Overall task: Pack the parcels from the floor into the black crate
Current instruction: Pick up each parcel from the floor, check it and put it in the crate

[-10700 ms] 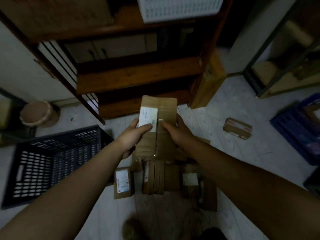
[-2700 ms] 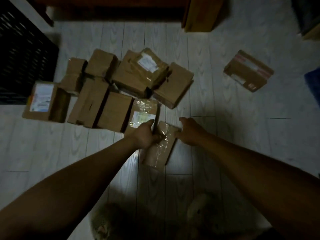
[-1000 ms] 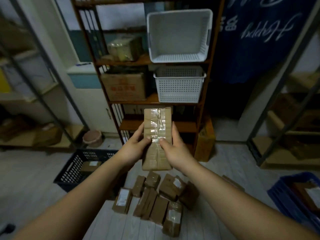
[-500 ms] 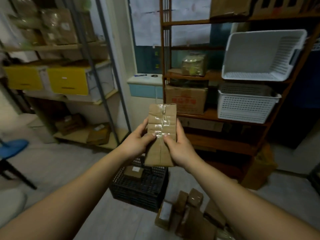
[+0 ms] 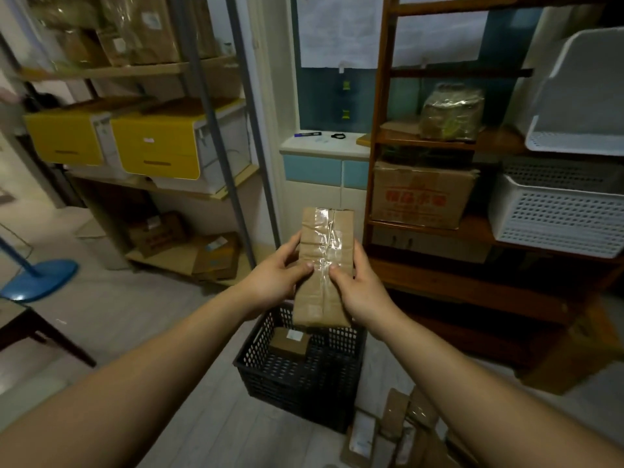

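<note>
I hold a long brown cardboard parcel (image 5: 324,261), wrapped in clear tape, upright in front of me. My left hand (image 5: 275,276) grips its left edge and my right hand (image 5: 358,285) grips its right edge, thumbs on the front. The parcel hangs above the black crate (image 5: 304,376), which stands on the floor below my hands. One small brown parcel with a white label (image 5: 289,342) lies inside the crate. Several more parcels (image 5: 388,430) lie on the floor at the crate's lower right, partly hidden by my right forearm.
A wooden shelf unit (image 5: 472,285) with white baskets (image 5: 557,211) and a cardboard box (image 5: 422,194) stands right of the crate. A metal rack with yellow bins (image 5: 158,146) is to the left. A blue chair base (image 5: 39,278) and a dark table corner (image 5: 30,325) sit at far left.
The view has swung further left and the crate now sits directly below the parcel. My hands keep the same grip on the taped parcel, held at the same height.
</note>
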Demonstrator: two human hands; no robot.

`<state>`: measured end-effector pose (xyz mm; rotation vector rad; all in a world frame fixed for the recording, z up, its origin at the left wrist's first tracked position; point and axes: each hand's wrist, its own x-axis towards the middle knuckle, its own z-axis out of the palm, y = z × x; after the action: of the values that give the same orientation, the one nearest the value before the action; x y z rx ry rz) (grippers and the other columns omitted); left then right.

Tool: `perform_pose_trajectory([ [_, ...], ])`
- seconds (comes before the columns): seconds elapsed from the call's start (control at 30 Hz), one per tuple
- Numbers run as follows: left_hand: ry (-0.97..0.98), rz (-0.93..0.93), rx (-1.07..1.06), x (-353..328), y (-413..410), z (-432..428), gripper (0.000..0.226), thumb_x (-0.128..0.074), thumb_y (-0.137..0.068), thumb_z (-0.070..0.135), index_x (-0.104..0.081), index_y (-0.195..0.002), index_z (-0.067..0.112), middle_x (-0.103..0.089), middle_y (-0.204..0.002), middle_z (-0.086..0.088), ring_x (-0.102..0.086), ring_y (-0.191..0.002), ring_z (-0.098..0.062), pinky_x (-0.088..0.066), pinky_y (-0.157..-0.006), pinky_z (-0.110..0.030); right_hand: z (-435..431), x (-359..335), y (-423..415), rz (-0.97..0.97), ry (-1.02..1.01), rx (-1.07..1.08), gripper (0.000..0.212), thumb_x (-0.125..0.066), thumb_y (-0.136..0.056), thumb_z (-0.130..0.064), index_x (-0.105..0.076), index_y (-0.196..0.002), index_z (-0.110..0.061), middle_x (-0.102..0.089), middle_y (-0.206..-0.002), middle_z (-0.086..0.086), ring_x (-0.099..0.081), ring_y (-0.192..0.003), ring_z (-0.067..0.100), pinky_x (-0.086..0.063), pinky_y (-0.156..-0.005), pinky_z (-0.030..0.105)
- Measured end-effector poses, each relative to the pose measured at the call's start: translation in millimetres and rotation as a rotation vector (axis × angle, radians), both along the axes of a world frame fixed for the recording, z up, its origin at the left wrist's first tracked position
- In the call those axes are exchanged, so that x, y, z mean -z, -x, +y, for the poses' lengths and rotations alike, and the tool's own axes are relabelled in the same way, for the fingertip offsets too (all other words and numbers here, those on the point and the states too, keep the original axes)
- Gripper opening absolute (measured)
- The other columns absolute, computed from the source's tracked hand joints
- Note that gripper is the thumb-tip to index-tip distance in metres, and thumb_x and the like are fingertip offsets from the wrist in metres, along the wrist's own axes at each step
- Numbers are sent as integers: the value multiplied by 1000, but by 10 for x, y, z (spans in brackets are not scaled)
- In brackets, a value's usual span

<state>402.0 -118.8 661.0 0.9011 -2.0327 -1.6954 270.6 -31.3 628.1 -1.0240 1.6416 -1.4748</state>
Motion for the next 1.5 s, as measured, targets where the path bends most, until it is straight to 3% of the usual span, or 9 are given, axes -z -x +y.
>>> perform_pose_trajectory([
  [0.2,46,-98,-46,-80,276,-951,61,-46,-97,20,-17,-144,44,-54,-117,15,-58,-95,-2,-55,-63,-17,-1023,97,243,-104,44,-2,56,-49,-97,-24,-24,-140,-50,-54,-119,-16,-55,-98,0,-49,-76,27],
  [0.47,151,-140,-124,21,572,-1997,53,-44,-97,30,-23,-145,39,-50,-132,13,-59,-109,-16,-46,-100,-45,-2018,136,526,-121,35,48,59,-46,-99,-26,-15,-147,-43,-46,-127,-18,-52,-101,2,-46,-76,24],
  [0.67,-97,-188,-101,271,733,-2705,81,-63,-84,39,-8,-144,37,-53,-116,4,-57,-89,-11,-49,-67,-29,-2470,298,593,-111,-42,97,59,-42,-100,-32,-11,-148,-44,-39,-134,-15,-51,-106,4,-46,-82,20],
  [0.77,-142,-217,-66,464,770,-3076,89,-71,-81,27,-9,-145,31,-54,-108,5,-59,-87,-13,-51,-69,-32,-2724,431,536,-22,-168,166,78,-54,-91,-47,-2,-150,-42,-20,-152,-5,-39,-131,20,-40,-97,32],
  [0.97,1,-336,101,1142,474,-3844,82,-70,-79,9,-21,-142,27,-55,-116,6,-61,-95,-14,-57,-72,-30,-3244,1019,176,-47,-391,275,88,-65,-83,-48,-8,-150,-41,-17,-150,-2,-34,-135,27,-38,-107,42],
  [1.07,-32,-372,212,1597,323,-4116,71,-65,-82,5,-29,-139,27,-51,-133,1,-57,-114,-18,-55,-84,-31,-3461,1469,34,-132,-427,275,72,-67,-80,-47,-25,-139,-55,-41,-144,-2,-50,-125,23,-47,-101,44],
  [1.23,-68,-417,180,2499,222,-4194,75,-65,-81,2,-28,-140,30,-50,-131,2,-52,-121,-21,-52,-93,-41,-3575,2307,25,-242,-507,268,43,-53,-96,-26,-39,-132,-43,-58,-106,-17,-57,-86,-3,-46,-62,6],
  [1.4,-50,-506,229,3831,260,-4184,64,-62,-83,4,-34,-139,19,-47,-137,-2,-49,-126,-23,-47,-100,-45,-3690,3930,99,-195,-661,220,69,-48,-74,-71,-33,-139,-51,-48,-139,4,-57,-117,22,-47,-101,44],
  [1.5,-10,-579,299,4874,284,-4204,55,-61,-85,7,-42,-134,21,-54,-132,-3,-53,-123,-22,-48,-98,-39,-3703,4899,101,-262,-696,233,57,-50,-89,-52,-37,-142,-38,-54,-137,3,-58,-118,21,-46,-103,40],
])
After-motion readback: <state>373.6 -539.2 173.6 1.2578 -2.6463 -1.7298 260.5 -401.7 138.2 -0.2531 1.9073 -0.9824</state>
